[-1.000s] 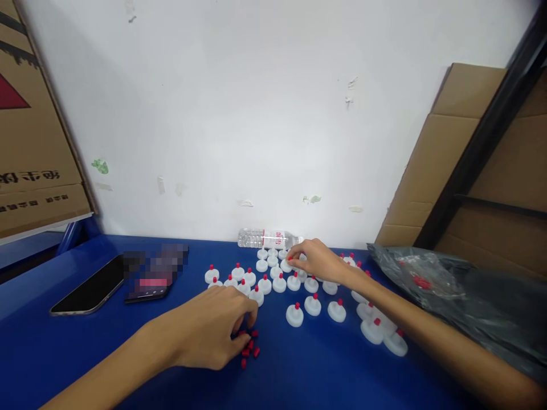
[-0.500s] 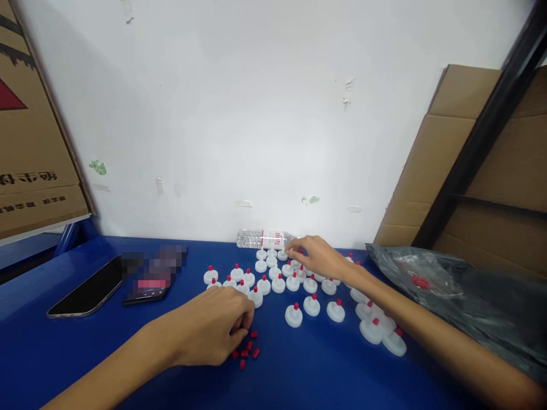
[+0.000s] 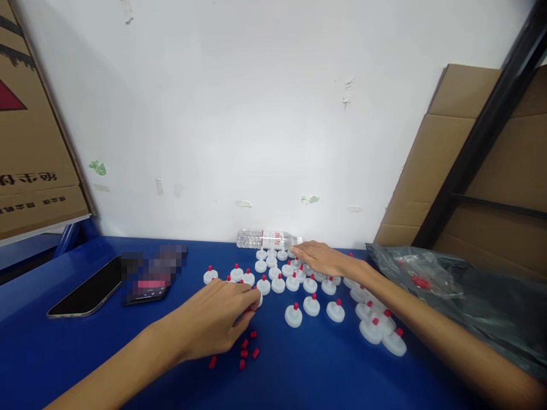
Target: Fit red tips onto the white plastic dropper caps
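My left hand [image 3: 217,316] is above the blue table with its fingers curled in. Whatever lies between its fingertips is hidden. Just below it are several loose small red caps [image 3: 244,353]. A white round lid with a nozzle [image 3: 259,297] shows partly behind its fingertips. My right hand [image 3: 322,258] reaches far across the table, fingers stretched out flat over the lids. Its fingertips are at a white lid [image 3: 291,251] near the bottle, and its thumb is hidden. Many lids carry red tips, such as the one in front [image 3: 293,316]. Several at the back have bare white nozzles [image 3: 261,265].
A clear water bottle [image 3: 269,238] lies along the wall. Two phones [image 3: 88,287] rest at the left, one partly blurred out. Grey plastic sheeting [image 3: 478,307] covers the right side, a clear bag with red pieces [image 3: 427,280] on it. Cardboard [image 3: 444,136] leans behind.
My left hand has lifted slightly away from the red caps, and one cap now lies farther left. My right hand has shifted a little right and flattened over the lids.
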`<move>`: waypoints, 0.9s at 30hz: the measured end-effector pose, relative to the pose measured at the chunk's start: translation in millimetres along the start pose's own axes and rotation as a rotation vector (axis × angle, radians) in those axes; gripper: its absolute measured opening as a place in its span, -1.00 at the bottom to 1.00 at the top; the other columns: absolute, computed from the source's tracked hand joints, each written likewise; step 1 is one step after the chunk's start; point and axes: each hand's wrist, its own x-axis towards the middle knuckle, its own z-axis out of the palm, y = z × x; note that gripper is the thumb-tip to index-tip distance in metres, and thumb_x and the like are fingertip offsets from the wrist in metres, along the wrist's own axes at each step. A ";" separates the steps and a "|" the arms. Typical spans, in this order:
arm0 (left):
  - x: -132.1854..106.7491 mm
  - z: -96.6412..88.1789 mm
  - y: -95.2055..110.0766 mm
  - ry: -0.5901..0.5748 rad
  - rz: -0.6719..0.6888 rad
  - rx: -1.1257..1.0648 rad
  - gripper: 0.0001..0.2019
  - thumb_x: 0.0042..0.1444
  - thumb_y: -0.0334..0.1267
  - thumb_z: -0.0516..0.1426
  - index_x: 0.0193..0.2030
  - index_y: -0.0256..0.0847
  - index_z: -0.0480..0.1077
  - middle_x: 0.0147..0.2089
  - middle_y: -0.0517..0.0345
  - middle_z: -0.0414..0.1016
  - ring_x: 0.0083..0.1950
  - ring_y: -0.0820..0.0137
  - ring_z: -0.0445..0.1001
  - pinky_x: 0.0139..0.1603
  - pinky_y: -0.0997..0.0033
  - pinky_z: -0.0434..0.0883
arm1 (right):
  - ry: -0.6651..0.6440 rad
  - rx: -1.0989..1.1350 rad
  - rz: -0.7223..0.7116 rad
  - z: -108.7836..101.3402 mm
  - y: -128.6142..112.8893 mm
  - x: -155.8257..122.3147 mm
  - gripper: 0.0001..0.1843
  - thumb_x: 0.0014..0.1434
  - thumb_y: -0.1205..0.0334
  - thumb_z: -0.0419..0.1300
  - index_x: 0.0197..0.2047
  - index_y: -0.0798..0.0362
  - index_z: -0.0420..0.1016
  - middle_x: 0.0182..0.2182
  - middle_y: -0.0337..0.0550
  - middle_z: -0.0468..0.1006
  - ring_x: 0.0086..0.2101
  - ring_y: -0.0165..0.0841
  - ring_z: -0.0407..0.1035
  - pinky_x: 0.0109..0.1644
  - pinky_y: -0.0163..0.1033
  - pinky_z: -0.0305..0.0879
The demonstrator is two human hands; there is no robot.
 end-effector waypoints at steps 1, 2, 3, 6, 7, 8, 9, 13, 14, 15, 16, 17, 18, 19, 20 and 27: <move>-0.1 0.6 -0.3 0.006 0.001 0.009 -0.86 0.30 -0.38 -0.02 -0.21 -0.16 0.35 -0.21 0.13 0.53 -0.34 0.32 0.43 -0.35 0.30 0.15 | -0.013 0.008 -0.003 0.2 -0.1 -0.4 -0.33 0.41 -0.27 -0.22 -0.01 -0.04 0.58 -0.09 -0.04 0.63 -0.01 -0.09 0.45 0.10 -0.03 0.29; -0.2 1.4 -0.6 0.011 0.002 0.016 -0.86 0.30 -0.38 -0.02 -0.21 -0.16 0.35 -0.22 0.13 0.53 -0.35 0.32 0.43 -0.36 0.30 0.14 | -0.023 0.016 -0.005 0.3 -0.3 -0.6 -0.32 0.40 -0.28 -0.22 -0.01 -0.05 0.58 -0.07 -0.05 0.63 0.00 -0.09 0.45 0.11 -0.04 0.29; -0.1 2.2 -1.0 0.016 0.004 0.023 -0.85 0.30 -0.38 -0.02 -0.21 -0.16 0.36 -0.22 0.14 0.52 -0.35 0.32 0.42 -0.36 0.30 0.14 | -0.029 0.023 -0.005 0.3 -0.6 -0.7 -0.31 0.40 -0.29 -0.22 -0.01 -0.05 0.58 -0.06 -0.05 0.63 0.00 -0.09 0.45 0.11 -0.04 0.29; 0.7 4.5 -2.1 0.035 0.008 0.038 -0.84 0.31 -0.38 -0.02 -0.18 -0.15 0.37 -0.22 0.15 0.52 -0.35 0.33 0.43 -0.37 0.31 0.13 | -0.017 0.040 -0.001 -1.7 -2.0 -0.9 -0.30 0.39 -0.32 -0.22 -0.06 -0.04 0.59 -0.09 -0.05 0.63 -0.05 -0.10 0.47 0.07 -0.06 0.31; 1.2 4.8 -2.3 0.042 0.011 0.039 -0.83 0.32 -0.37 -0.02 -0.15 -0.15 0.38 -0.20 0.15 0.52 -0.34 0.32 0.44 -0.36 0.31 0.14 | -0.003 0.044 0.003 -3.4 -2.7 -0.9 -0.29 0.38 -0.32 -0.22 -0.10 -0.03 0.59 -0.12 -0.04 0.64 -0.08 -0.10 0.48 0.04 -0.06 0.31; 1.6 4.9 -2.3 0.052 0.012 0.042 -0.82 0.33 -0.37 -0.03 -0.13 -0.14 0.39 -0.18 0.15 0.53 -0.33 0.32 0.45 -0.36 0.31 0.14 | 0.014 0.048 0.006 -5.6 -3.5 -1.1 -0.29 0.38 -0.32 -0.21 -0.14 -0.01 0.59 -0.17 -0.03 0.64 -0.12 -0.10 0.49 0.02 -0.05 0.32; 2.1 4.8 -2.3 0.061 0.013 0.046 -0.81 0.34 -0.36 -0.04 -0.10 -0.14 0.40 -0.17 0.15 0.53 -0.31 0.31 0.46 -0.36 0.31 0.14 | 0.033 0.052 0.009 -8.6 -4.4 -1.3 -0.30 0.38 -0.32 -0.20 -0.18 0.00 0.59 -0.21 -0.03 0.64 -0.16 -0.10 0.49 0.00 -0.05 0.32; 2.9 3.9 -2.0 0.087 0.009 0.070 -0.76 0.39 -0.33 -0.08 -0.12 -0.14 0.42 -0.17 0.13 0.52 -0.30 0.31 0.48 -0.37 0.32 0.16 | 0.113 0.087 0.000 -25.1 -10.9 -3.8 -0.35 0.39 -0.28 -0.14 -0.26 0.02 0.58 -0.28 -0.04 0.64 -0.22 -0.11 0.49 -0.03 -0.04 0.32; 3.0 4.0 -2.3 0.099 -0.002 0.069 -0.76 0.39 -0.33 -0.08 -0.14 -0.15 0.42 -0.17 0.13 0.52 -0.30 0.31 0.48 -0.37 0.32 0.17 | 0.133 0.103 -0.009 -29.6 -13.6 -4.7 -0.37 0.40 -0.26 -0.12 -0.25 0.02 0.59 -0.27 -0.05 0.64 -0.20 -0.11 0.49 -0.02 -0.05 0.32; 3.2 4.2 -2.9 0.117 -0.016 0.062 -0.77 0.39 -0.33 -0.07 -0.14 -0.16 0.41 -0.17 0.13 0.52 -0.31 0.32 0.49 -0.36 0.33 0.18 | 0.151 0.122 -0.021 -33.7 -16.9 -5.7 -0.39 0.40 -0.24 -0.10 -0.23 0.01 0.59 -0.24 -0.06 0.65 -0.17 -0.11 0.50 0.00 -0.05 0.31; 3.4 4.7 -3.8 0.142 -0.033 0.052 -0.78 0.39 -0.32 -0.06 -0.14 -0.16 0.40 -0.16 0.13 0.52 -0.31 0.33 0.49 -0.36 0.34 0.19 | 0.169 0.145 -0.034 -37.3 -20.6 -6.7 -0.42 0.41 -0.21 -0.09 -0.21 0.00 0.60 -0.22 -0.07 0.65 -0.14 -0.11 0.50 0.02 -0.05 0.31; 3.7 5.3 -4.9 0.175 -0.050 0.040 -0.79 0.39 -0.30 -0.06 -0.14 -0.16 0.40 -0.17 0.13 0.52 -0.32 0.34 0.49 -0.36 0.35 0.19 | 0.186 0.170 -0.046 -40.2 -24.8 -7.5 -0.45 0.41 -0.19 -0.07 -0.18 -0.01 0.61 -0.19 -0.08 0.65 -0.11 -0.12 0.49 0.04 -0.05 0.31; 4.1 6.0 -6.2 0.214 -0.068 0.027 -0.80 0.40 -0.29 -0.06 -0.13 -0.16 0.39 -0.17 0.13 0.52 -0.34 0.37 0.48 -0.36 0.36 0.19 | 0.203 0.198 -0.059 -42.1 -29.3 -8.2 -0.48 0.41 -0.16 -0.05 -0.16 -0.02 0.61 -0.15 -0.10 0.66 -0.09 -0.13 0.49 0.05 -0.06 0.31; 4.5 6.6 -7.5 0.255 -0.086 0.009 -0.80 0.40 -0.28 -0.05 -0.12 -0.16 0.39 -0.17 0.14 0.52 -0.36 0.39 0.47 -0.37 0.37 0.20 | 0.221 0.229 -0.070 -43.0 -34.0 -8.6 -0.51 0.41 -0.14 -0.03 -0.13 -0.03 0.62 -0.12 -0.12 0.65 -0.07 -0.14 0.49 0.07 -0.06 0.31; 4.9 7.1 -8.9 0.293 -0.106 -0.015 -0.80 0.41 -0.27 -0.05 -0.11 -0.15 0.39 -0.18 0.15 0.52 -0.38 0.42 0.45 -0.37 0.39 0.20 | 0.240 0.263 -0.079 -43.0 -38.7 -8.9 -0.54 0.41 -0.11 -0.01 -0.12 -0.04 0.62 -0.10 -0.13 0.65 -0.06 -0.16 0.49 0.08 -0.06 0.31; 7.0 5.2 -12.0 0.457 -0.231 -0.218 -0.81 0.38 -0.20 0.02 -0.13 -0.14 0.43 -0.26 0.21 0.52 -0.43 0.46 0.41 -0.32 0.40 0.30 | 0.200 0.564 -0.114 -26.3 -66.5 -7.6 -0.61 0.26 -0.12 0.22 -0.10 0.02 0.60 -0.16 -0.09 0.67 -0.15 -0.26 0.56 -0.08 -0.17 0.46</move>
